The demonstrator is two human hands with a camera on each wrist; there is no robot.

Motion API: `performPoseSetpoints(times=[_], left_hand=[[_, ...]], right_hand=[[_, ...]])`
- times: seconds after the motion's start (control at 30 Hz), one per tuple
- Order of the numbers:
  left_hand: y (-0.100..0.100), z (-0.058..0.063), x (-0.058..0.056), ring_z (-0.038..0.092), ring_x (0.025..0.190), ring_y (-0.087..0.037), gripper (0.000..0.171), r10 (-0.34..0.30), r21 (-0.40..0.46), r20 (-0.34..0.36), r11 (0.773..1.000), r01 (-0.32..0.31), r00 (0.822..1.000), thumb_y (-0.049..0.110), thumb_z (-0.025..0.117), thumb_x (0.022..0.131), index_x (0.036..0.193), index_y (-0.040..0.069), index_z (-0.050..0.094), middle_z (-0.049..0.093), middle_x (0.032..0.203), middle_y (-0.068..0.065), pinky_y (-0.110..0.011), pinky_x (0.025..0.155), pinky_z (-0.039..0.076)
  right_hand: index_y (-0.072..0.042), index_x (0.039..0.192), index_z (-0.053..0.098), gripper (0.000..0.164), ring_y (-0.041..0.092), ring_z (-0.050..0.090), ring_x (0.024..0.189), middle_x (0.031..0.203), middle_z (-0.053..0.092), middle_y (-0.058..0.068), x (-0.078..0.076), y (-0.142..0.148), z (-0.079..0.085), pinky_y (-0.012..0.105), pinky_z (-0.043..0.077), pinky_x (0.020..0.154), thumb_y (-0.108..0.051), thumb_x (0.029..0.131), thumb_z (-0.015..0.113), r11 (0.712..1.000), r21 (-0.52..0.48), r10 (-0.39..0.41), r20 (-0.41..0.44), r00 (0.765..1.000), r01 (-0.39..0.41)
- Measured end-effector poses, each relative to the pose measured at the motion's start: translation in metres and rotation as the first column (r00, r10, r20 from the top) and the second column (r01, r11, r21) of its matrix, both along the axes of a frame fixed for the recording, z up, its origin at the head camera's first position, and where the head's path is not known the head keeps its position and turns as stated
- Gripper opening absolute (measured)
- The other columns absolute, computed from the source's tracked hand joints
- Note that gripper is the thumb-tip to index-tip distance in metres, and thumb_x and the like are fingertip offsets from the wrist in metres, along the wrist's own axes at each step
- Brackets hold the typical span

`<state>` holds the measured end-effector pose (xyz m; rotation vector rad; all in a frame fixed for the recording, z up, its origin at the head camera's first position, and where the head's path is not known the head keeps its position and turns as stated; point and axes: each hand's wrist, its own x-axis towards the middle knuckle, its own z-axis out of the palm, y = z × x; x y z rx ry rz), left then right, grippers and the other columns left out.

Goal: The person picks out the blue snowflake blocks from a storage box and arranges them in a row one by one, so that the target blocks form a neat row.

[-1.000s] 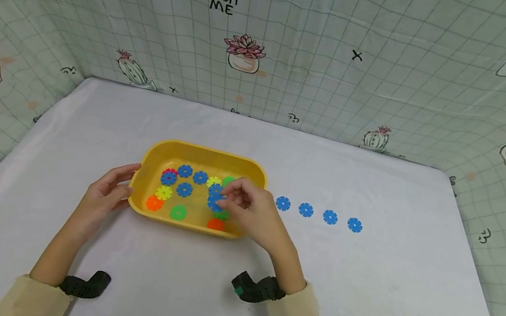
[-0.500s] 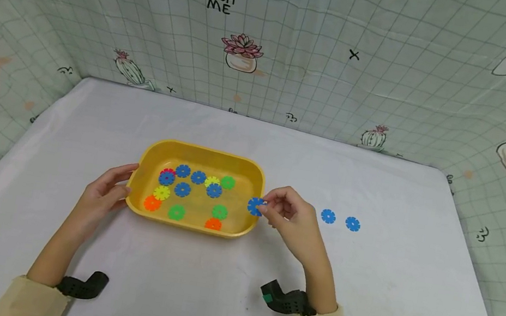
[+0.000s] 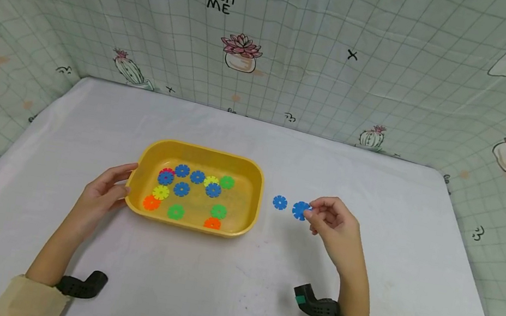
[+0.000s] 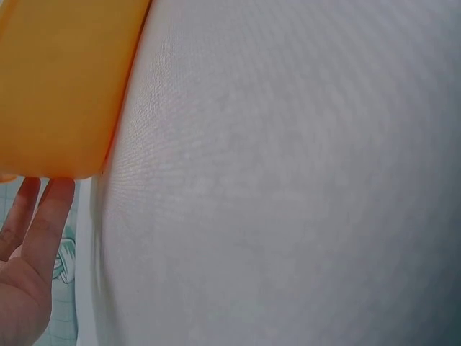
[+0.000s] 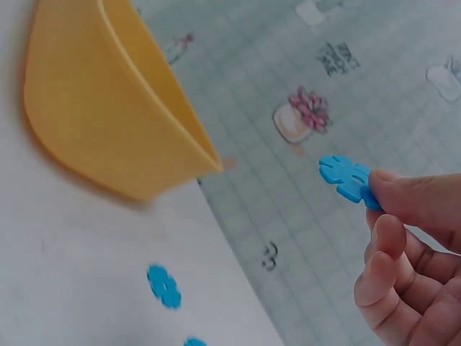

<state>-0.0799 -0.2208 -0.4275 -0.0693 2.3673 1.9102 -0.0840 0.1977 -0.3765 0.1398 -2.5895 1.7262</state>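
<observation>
My right hand (image 3: 333, 229) pinches a blue notched plastic disc (image 3: 300, 210) between thumb and fingertips, held above the table to the right of the tray. The right wrist view shows this blue disc (image 5: 344, 178) tilted at the fingertips. My left hand (image 3: 100, 194) touches the left end of the yellow tray (image 3: 253, 202) with fairly straight fingers (image 4: 47, 231). Inside the tray lie several notched discs: blue ones (image 3: 181, 189), green ones (image 3: 176, 212), yellow ones (image 3: 161, 192), orange ones (image 3: 151, 203) and a partly covered red one. Another blue disc (image 3: 279, 202) lies on the table beside the tray.
A white cloth (image 3: 193, 281) covers the table. Behind and at the sides hangs a checked curtain (image 3: 295, 76) printed with cacti. In the right wrist view, two blue discs (image 5: 164, 286) show on the cloth; my right hand hides part of that area in the head view.
My right hand has picked a blue disc out of the tray and carried it right, over the tray's rim and above the table. The left hand has stayed at the tray's end.
</observation>
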Motion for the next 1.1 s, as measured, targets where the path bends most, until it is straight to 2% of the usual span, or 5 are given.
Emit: performPoseSetpoints(times=[0.23,0.47,0.6,0.9,1.1], left_hand=[[0.000,0.001,0.000,0.053,0.100,0.005,0.046,0.008,-0.034,0.018,0.999,-0.008,1.000,0.017,0.045,0.097,0.142,0.011,0.037,0.044,0.130,-0.001,-0.010,0.079,0.048],[0.001,0.002,0.000,0.052,0.100,0.005,0.046,0.014,-0.043,0.026,0.999,-0.013,1.000,0.018,0.045,0.097,0.142,0.012,0.037,0.043,0.132,-0.004,-0.010,0.079,0.048],[0.001,0.001,0.000,0.052,0.100,0.005,0.046,0.015,-0.040,0.025,0.999,-0.014,1.000,0.017,0.045,0.097,0.142,0.012,0.037,0.043,0.131,-0.003,-0.010,0.079,0.048],[0.001,0.002,0.001,0.052,0.100,0.005,0.046,0.018,-0.048,0.021,0.999,-0.017,1.000,0.018,0.045,0.097,0.142,0.011,0.037,0.044,0.129,-0.001,-0.010,0.078,0.048],[0.002,0.003,0.000,0.052,0.101,0.005,0.046,0.016,-0.042,0.022,0.999,-0.015,1.000,0.018,0.045,0.097,0.141,0.012,0.037,0.044,0.129,0.002,-0.010,0.078,0.049]], right_hand=[[0.000,0.109,0.056,0.028,0.012,0.056,0.062,0.080,0.056,-0.001,-0.002,0.039,-0.016,0.020,0.050,0.058,-0.015,0.088,0.064,0.994,0.049,-0.099,0.000,0.995,0.099],[-0.012,0.118,0.060,0.039,0.013,0.063,0.068,0.088,0.059,0.001,-0.022,0.105,-0.086,0.018,0.053,0.063,-0.030,0.084,0.067,0.974,0.038,-0.227,0.033,0.973,0.225],[-0.018,0.123,0.059,0.044,0.013,0.064,0.073,0.093,0.060,0.003,-0.025,0.125,-0.103,0.015,0.053,0.069,-0.039,0.084,0.064,0.941,0.092,-0.333,0.079,0.940,0.326],[-0.009,0.121,0.059,0.047,0.007,0.064,0.070,0.085,0.065,-0.009,-0.023,0.150,-0.097,0.011,0.051,0.067,-0.038,0.085,0.063,0.870,0.151,-0.492,0.232,0.839,0.469],[-0.001,0.119,0.057,0.039,0.001,0.062,0.063,0.073,0.059,-0.018,-0.013,0.140,-0.061,0.010,0.050,0.063,-0.025,0.089,0.061,0.856,0.131,-0.513,0.324,0.795,0.500]])
